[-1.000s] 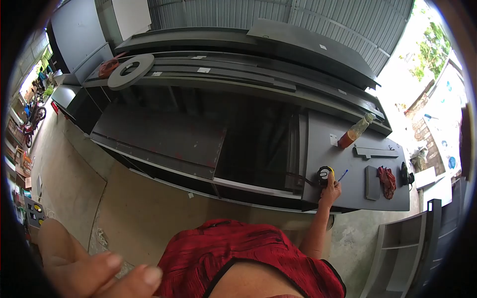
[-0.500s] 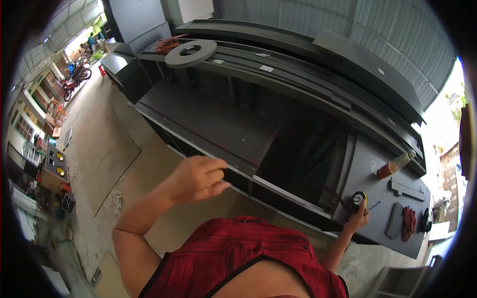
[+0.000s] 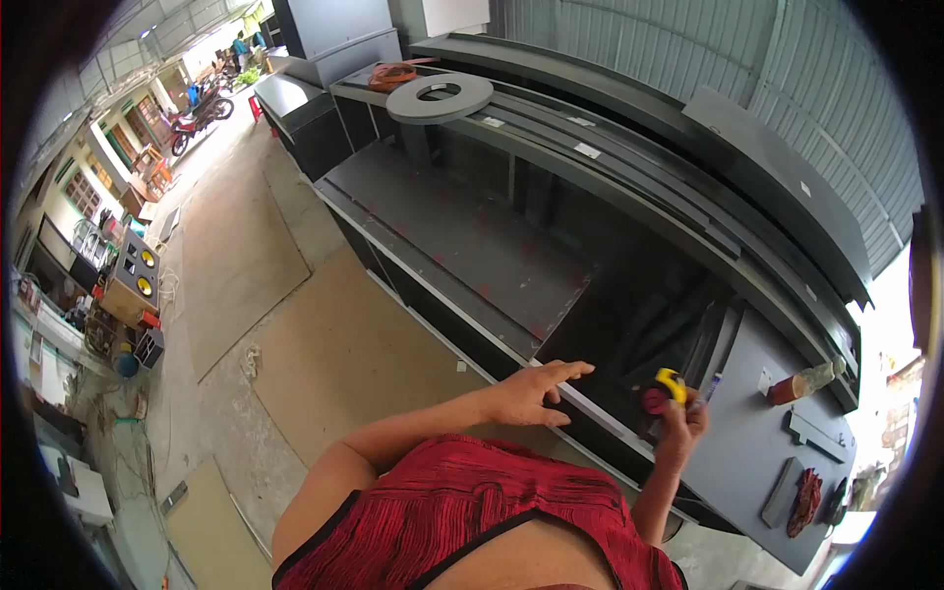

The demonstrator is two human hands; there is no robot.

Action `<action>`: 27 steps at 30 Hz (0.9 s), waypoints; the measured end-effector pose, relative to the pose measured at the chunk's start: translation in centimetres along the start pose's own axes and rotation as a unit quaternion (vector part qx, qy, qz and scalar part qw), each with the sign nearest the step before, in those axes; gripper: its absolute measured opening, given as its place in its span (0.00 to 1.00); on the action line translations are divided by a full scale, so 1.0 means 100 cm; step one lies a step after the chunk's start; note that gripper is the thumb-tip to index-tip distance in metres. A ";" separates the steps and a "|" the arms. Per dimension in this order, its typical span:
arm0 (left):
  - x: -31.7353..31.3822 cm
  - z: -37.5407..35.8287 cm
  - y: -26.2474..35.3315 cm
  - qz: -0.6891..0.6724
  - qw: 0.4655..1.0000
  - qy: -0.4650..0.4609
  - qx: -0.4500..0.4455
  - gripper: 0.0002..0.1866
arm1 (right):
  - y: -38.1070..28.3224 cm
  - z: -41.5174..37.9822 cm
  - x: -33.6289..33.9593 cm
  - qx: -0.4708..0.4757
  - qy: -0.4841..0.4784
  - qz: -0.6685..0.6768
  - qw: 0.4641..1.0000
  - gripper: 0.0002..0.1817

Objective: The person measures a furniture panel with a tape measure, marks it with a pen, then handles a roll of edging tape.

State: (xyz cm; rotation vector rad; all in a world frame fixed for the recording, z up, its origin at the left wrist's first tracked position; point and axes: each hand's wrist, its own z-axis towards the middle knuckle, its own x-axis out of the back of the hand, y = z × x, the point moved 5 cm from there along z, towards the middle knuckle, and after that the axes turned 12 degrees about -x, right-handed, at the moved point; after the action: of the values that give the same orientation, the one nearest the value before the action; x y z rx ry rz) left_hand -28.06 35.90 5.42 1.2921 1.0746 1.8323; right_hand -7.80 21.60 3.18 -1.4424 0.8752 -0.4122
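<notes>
We see a tape measure (image 3: 664,391) with a bright yellow top and side and a dark body around a dull red face; it is a little blurred, so we cannot read any marks on it. It sits in our right hand (image 3: 685,423), over the front part of the long dark cabinet (image 3: 462,246). The fingers of that hand are curled and pinch the tape measure at its lower right side, while a pen (image 3: 716,383) pokes up from the same grip, just to the right. Our left hand (image 3: 531,395) is well apart from the tape measure, near the cabinet's pale front edge, with its forefinger stretched toward it and the thumb parted below.

On the grey panel (image 3: 730,457) at the right end we have a bottle (image 3: 801,382) of reddish liquid, tilted in our view, a grey bracket (image 3: 814,436), a grey block (image 3: 782,492) and, just beside that, a red cloth (image 3: 804,501). A grey ring (image 3: 467,101) lies at the far end of the cabinet. Behind rises a corrugated wall (image 3: 826,79); to the left, a concrete floor (image 3: 221,265) runs past a speaker box (image 3: 131,280) toward a motorbike (image 3: 202,123).
</notes>
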 end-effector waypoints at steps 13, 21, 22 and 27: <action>0.062 -0.078 -0.065 -0.117 0.974 0.189 0.050 0.32 | 0.084 -0.012 -0.195 -0.127 -0.284 -0.174 0.934 0.21; 0.178 -0.162 -0.102 0.109 0.961 0.255 0.018 0.28 | 0.145 -0.013 -0.316 -0.283 -0.245 -0.105 0.921 0.11; 0.191 -0.171 -0.106 0.117 0.960 0.253 0.021 0.27 | 0.146 -0.016 -0.337 -0.265 -0.231 -0.109 0.930 0.08; 0.243 -0.201 -0.125 0.177 0.952 0.252 0.004 0.27 | 0.178 -0.020 -0.400 -0.262 -0.213 -0.094 0.937 0.06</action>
State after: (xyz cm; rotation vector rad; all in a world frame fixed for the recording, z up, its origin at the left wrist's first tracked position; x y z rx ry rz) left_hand -54.12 57.17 1.00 1.0958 1.1565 2.5244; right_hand -39.30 51.39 -3.00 -2.0222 0.5073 0.0119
